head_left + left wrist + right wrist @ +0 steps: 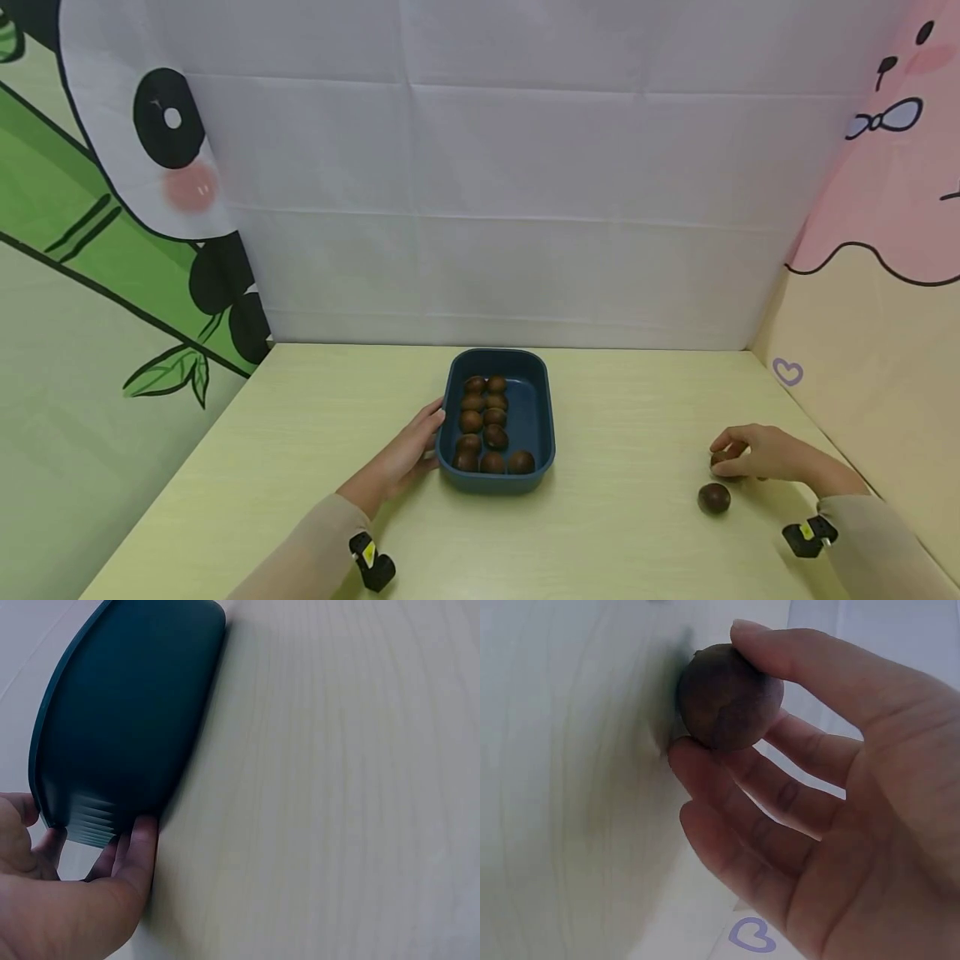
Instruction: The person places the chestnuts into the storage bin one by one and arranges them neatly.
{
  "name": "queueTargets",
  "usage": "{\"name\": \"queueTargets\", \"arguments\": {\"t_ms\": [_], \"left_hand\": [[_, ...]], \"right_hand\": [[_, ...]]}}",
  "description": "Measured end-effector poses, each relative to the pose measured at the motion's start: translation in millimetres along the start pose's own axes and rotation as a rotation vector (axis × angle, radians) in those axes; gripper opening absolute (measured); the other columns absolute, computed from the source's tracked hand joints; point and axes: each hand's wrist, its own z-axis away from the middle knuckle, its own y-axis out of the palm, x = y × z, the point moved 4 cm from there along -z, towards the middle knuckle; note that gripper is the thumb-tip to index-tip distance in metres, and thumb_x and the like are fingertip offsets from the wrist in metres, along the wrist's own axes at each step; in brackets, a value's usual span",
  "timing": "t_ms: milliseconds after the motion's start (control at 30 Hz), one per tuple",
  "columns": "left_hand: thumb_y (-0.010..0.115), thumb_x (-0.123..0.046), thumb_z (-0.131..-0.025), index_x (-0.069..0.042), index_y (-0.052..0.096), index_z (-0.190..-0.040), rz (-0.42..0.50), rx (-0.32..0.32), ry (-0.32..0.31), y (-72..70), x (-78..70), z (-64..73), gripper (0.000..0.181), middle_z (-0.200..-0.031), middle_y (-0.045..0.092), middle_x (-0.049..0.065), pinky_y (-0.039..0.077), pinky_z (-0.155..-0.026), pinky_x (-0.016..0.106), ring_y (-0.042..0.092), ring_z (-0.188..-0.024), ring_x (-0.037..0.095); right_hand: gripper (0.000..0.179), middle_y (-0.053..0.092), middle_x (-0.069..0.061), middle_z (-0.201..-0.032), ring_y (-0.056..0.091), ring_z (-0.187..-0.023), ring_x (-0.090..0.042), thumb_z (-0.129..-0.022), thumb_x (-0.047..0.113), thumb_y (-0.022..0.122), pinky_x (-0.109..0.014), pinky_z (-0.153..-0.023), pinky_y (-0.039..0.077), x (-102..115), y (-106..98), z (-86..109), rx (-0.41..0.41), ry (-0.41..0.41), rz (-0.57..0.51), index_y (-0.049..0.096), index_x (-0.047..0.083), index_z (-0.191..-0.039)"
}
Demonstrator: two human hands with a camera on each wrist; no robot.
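Note:
A dark blue rectangular container (529,400) stands mid-table with several brown, round fruits that look like passion fruits (495,436) in it, mostly in two columns on its left side and along the near end. My left hand (408,450) grips the container's left wall; the left wrist view shows thumb and fingers against its ribbed outer side. Far to the right, my right hand (768,454) holds a passion fruit (730,697) between thumb and fingertips, close to the tabletop. Another passion fruit (714,498) lies on the table just in front of that hand.
The pale wood-grain table (630,533) meets a white cloth backdrop (525,275) at its far edge. Printed cartoon panels flank it, with the right panel (862,350) close beside the right hand. Black wrist devices (810,536) sit at both sleeves.

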Motion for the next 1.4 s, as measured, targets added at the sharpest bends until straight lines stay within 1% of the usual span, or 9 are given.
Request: {"name": "queueTargets", "arguments": {"t_ms": [100,233,467,567,667,833,933,1167,1400], "left_hand": [[0.032,-0.039,-0.111,-0.015,0.012,-0.162,0.003,0.003,0.003,0.2,-0.6,0.1,0.059,-0.157,0.032,0.021,0.039,-0.107,0.053,0.039,-0.139,0.040],[0.032,-0.039,-0.111,-0.015,0.013,-0.162,0.005,0.001,0.002,0.1,-0.6,0.0,0.059,-0.157,0.031,0.021,0.039,-0.107,0.054,0.038,-0.139,0.040],[0.031,-0.039,-0.111,-0.015,0.012,-0.162,-0.009,-0.001,-0.003,0.1,-0.3,1.5,0.059,-0.156,0.032,0.022,0.039,-0.107,0.054,0.039,-0.139,0.041],[0.032,-0.039,-0.111,-0.015,0.013,-0.162,-0.006,-0.007,-0.002,0.1,-0.9,2.0,0.059,-0.156,0.033,0.022,0.039,-0.107,0.055,0.039,-0.138,0.040],[0.032,-0.038,-0.111,-0.017,0.014,-0.162,-0.004,-0.013,-0.008,0.2,-1.4,1.9,0.058,-0.157,0.033,0.020,0.038,-0.108,0.054,0.040,-0.139,0.039],[0.032,-0.039,-0.111,-0.017,0.014,-0.162,-0.007,-0.011,-0.008,0.8,-1.9,2.4,0.059,-0.157,0.031,0.021,0.038,-0.108,0.054,0.038,-0.140,0.040],[0.033,-0.039,-0.111,-0.017,0.013,-0.162,-0.005,-0.007,-0.009,1.2,-1.7,3.2,0.059,-0.157,0.031,0.022,0.038,-0.108,0.054,0.036,-0.140,0.041],[0.034,-0.040,-0.111,-0.018,0.014,-0.162,-0.008,-0.019,-0.013,0.5,-0.1,2.3,0.059,-0.157,0.032,0.021,0.038,-0.107,0.054,0.037,-0.140,0.040],[0.034,-0.041,-0.110,-0.018,0.015,-0.162,-0.005,-0.020,-0.013,1.2,-0.5,0.4,0.059,-0.156,0.034,0.020,0.039,-0.107,0.054,0.039,-0.139,0.039]], "right_hand": [[0.033,0.066,-0.007,-0.101,0.061,-0.080,-0.019,-0.092,0.024,0.074,-0.032,-0.062,0.053,-2,1,0.7,0.001,-0.013,-0.025,0.066,0.000,-0.114],[0.033,0.068,-0.006,-0.101,0.062,-0.083,-0.018,-0.091,0.024,0.075,-0.030,-0.064,0.053,-3,2,0.0,-0.010,-0.037,-0.004,0.067,0.000,-0.113],[0.032,0.068,-0.001,-0.098,0.062,-0.088,-0.020,-0.089,0.027,0.077,-0.033,-0.071,0.050,0,1,-3.5,-0.037,-0.043,0.055,0.069,0.004,-0.111],[0.033,0.068,0.001,-0.097,0.061,-0.089,-0.020,-0.089,0.028,0.078,-0.034,-0.072,0.050,4,1,-6.3,-0.042,-0.061,0.060,0.069,0.005,-0.111],[0.033,0.068,0.002,-0.097,0.062,-0.088,-0.018,-0.088,0.027,0.078,-0.033,-0.071,0.050,11,0,-10.0,-0.039,-0.095,0.058,0.069,0.005,-0.111],[0.033,0.068,0.003,-0.097,0.064,-0.088,-0.016,-0.088,0.026,0.079,-0.029,-0.071,0.052,27,1,-18.7,-0.024,-0.162,0.061,0.069,0.004,-0.111],[0.032,0.068,0.004,-0.098,0.065,-0.090,-0.019,-0.088,0.025,0.078,-0.029,-0.073,0.053,40,2,-25.6,-0.003,-0.185,0.048,0.069,0.004,-0.111],[0.029,0.068,0.004,-0.096,0.065,-0.090,-0.020,-0.090,0.021,0.076,-0.030,-0.074,0.054,74,8,-44.7,0.046,-0.212,0.021,0.068,0.003,-0.112],[0.027,0.068,0.004,-0.096,0.066,-0.087,-0.016,-0.089,0.021,0.076,-0.029,-0.074,0.054,110,11,-63.3,0.086,-0.253,0.012,0.069,0.007,-0.112]]}}
